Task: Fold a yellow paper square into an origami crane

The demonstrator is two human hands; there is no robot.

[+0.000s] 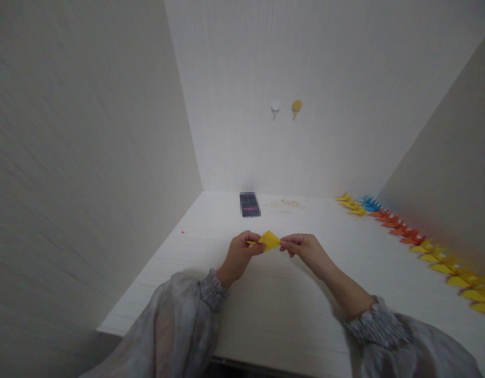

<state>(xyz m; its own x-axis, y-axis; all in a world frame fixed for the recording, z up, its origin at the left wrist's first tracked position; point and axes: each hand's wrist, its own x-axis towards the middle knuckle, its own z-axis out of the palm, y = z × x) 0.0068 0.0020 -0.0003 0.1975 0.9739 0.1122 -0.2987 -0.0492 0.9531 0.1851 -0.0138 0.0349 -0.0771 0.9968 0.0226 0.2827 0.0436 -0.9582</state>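
Observation:
A small folded yellow paper piece (270, 240) hangs a little above the white table (274, 310), held between both hands. My left hand (241, 256) pinches its left end with fingers closed. My right hand (304, 249) pinches the right tip, fingers pressed together. Both wrists wear gathered grey sleeves.
A row of folded paper figures, yellow (455, 269), orange (396, 227) and blue (369, 204), runs along the right wall. A dark blurred box (249, 204) stands near the back wall. Two small hooks, white (275, 108) and yellow (296, 107), are stuck on the back wall.

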